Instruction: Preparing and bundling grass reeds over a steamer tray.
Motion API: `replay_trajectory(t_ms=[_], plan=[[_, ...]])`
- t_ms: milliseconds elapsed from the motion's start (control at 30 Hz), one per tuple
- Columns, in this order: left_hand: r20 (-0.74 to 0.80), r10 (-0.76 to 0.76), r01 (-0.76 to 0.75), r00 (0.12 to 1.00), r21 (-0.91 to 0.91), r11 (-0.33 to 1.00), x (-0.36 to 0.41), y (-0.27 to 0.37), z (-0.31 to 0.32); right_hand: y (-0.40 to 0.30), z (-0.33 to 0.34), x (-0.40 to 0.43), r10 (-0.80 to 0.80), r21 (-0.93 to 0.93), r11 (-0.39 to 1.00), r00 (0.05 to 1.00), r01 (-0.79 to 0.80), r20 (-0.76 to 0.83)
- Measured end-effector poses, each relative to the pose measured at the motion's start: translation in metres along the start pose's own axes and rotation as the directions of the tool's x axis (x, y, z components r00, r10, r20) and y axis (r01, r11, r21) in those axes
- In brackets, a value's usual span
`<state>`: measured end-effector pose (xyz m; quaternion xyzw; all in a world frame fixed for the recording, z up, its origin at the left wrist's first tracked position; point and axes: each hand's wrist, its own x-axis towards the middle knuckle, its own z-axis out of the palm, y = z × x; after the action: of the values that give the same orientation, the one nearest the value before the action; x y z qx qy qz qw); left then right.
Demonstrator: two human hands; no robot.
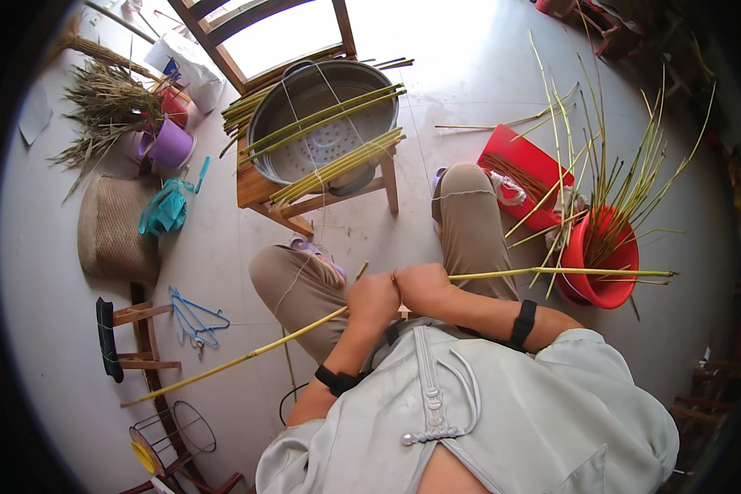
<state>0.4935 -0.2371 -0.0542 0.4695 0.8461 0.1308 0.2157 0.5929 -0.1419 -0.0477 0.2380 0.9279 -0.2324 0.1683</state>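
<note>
My left hand (373,297) and my right hand (424,288) meet over my lap, both closed round long yellow-green plant stalks. One stalk (247,356) runs out to the lower left, the other (556,270) to the right; whether they are one piece is hidden in my fists. In front of my knees a metal steamer pan (324,139) with a perforated base rests on a wooden chair (256,182). Two stalks (327,120) and a bundle of stalks (339,165) lie across its top, with white strings (312,145) running over them. More stalks show beyond its left rim.
At right stand a red bucket (630,247) of tall stalks and a red bin (500,139) holding brown sticks. At left are a purple bucket (170,143), a woven basket (111,228), a teal bag (163,210), blue hangers (200,318) and a small wooden stool (142,315).
</note>
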Motion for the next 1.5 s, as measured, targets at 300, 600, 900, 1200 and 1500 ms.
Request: replay_trajectory(t_ms=[300, 600, 900, 1200, 1500], plan=[[-0.195, 0.222, -0.263, 0.955, -0.219, 0.939, -0.019, -0.004, -0.047, 0.021, -0.042, -0.014, -0.299, 0.116, 0.938, 0.931, 0.327, -0.208], [-0.135, 0.337, -0.361, 0.932, -0.432, 0.826, -0.055, -0.006, -0.086, 0.010, -0.078, -0.049, -0.491, 0.255, 0.824, 0.862, 0.506, -0.122], [-0.343, 0.602, -0.596, 0.721, 0.138, 0.791, -0.060, 0.023, -0.172, 0.031, -0.135, -0.037, -0.644, -0.243, 0.757, 0.631, 0.606, -0.433], [-0.363, 0.242, -0.365, 0.900, -0.323, 0.873, -0.054, 0.022, -0.153, -0.008, -0.115, -0.026, -0.727, -0.385, 0.658, 0.413, 0.648, -0.548], [-0.425, 0.363, -0.439, 0.829, -0.094, 0.893, -0.052, 0.004, -0.150, -0.027, -0.112, -0.019, -0.651, -0.067, 0.637, 0.490, 0.768, -0.580]])
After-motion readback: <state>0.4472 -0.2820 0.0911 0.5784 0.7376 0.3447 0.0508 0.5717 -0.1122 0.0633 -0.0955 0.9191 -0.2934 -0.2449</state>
